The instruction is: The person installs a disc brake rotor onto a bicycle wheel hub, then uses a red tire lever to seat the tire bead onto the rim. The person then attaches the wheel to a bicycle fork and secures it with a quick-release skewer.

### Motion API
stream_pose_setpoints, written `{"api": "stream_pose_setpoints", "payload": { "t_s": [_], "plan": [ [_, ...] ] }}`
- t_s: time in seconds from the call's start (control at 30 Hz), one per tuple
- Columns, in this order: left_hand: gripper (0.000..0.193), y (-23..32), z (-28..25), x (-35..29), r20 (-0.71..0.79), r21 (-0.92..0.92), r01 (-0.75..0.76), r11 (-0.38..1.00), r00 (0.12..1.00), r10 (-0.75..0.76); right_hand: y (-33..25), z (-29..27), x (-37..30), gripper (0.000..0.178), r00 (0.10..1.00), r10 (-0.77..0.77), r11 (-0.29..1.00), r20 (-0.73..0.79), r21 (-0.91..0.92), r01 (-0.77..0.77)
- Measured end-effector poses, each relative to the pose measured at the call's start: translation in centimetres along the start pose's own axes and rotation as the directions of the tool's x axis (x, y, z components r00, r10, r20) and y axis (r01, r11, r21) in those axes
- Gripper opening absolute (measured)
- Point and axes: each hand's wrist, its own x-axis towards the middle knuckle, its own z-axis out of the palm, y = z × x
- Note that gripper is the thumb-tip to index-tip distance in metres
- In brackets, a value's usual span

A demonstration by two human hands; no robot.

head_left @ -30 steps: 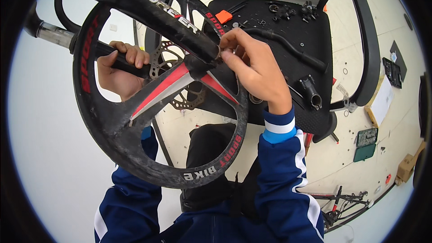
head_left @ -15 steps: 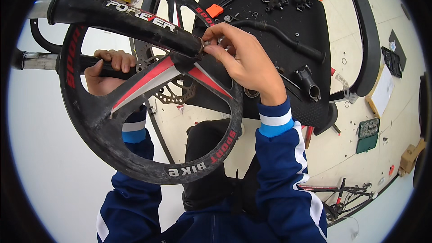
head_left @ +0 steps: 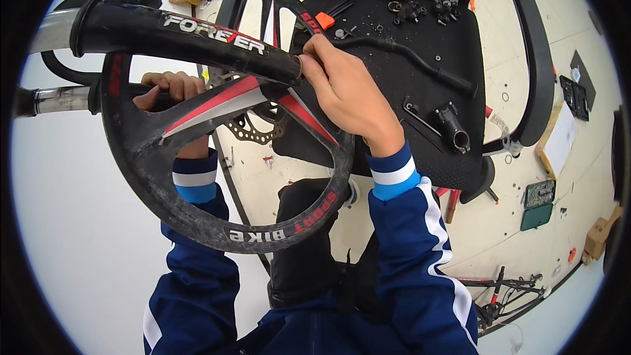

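Note:
A black bicycle wheel (head_left: pixel 148 181) with red and white spoke panels hangs in front of me, held up with a suspension fork. The fork's upper leg (head_left: pixel 131 29) crosses the wheel's near side; its other leg (head_left: pixel 66 100) runs behind. Through the wheel's opening, my left hand (head_left: pixel 172 85) is wrapped round that rear leg. A perforated brake disc (head_left: pixel 253 133) shows behind the spokes. At the upper leg's right end, my right hand (head_left: pixel 351 92) has thumb and fingers pressed together by the hub. Whatever those fingers pinch is hidden.
Beyond the wheel stands a black office chair (head_left: pixel 368 148). Its seat carries a curved black bar (head_left: pixel 420 59), a handlebar stem (head_left: pixel 451 128), an orange piece (head_left: pixel 325 21) and small metal parts. On the floor at right lie a green case (head_left: pixel 537 215) and a bike frame (head_left: pixel 503 292).
The wheel's lower rim has risen slightly, and the fork's right end has shifted a little right. My right fingers have closed in at that end, covering a small silvery part visible before.

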Motion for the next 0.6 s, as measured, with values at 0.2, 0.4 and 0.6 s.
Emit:
{"api": "stream_pose_setpoints", "payload": {
  "t_s": [0.2,0.4,0.6],
  "plan": [
    [0.012,-0.5,-0.2,0.5,-0.04,0.08,-0.055,0.995,0.998,0.058,-0.2,0.1,0.5,0.027,0.996,0.055,0.991,-0.063,-0.12,-0.063],
    [0.013,-0.3,0.7,1.0,-0.006,0.012,0.0,1.0,1.0,0.0,0.5,-0.8,0.3,0.023,0.998,0.056,0.995,-0.043,0.085,-0.052],
    [0.016,0.0,-0.1,1.3,0.041,-0.074,0.086,0.994,0.996,-0.083,0.1,-1.5,0.1,0.012,0.998,-0.007,0.99,-0.064,0.143,0.016]
  ]
}}
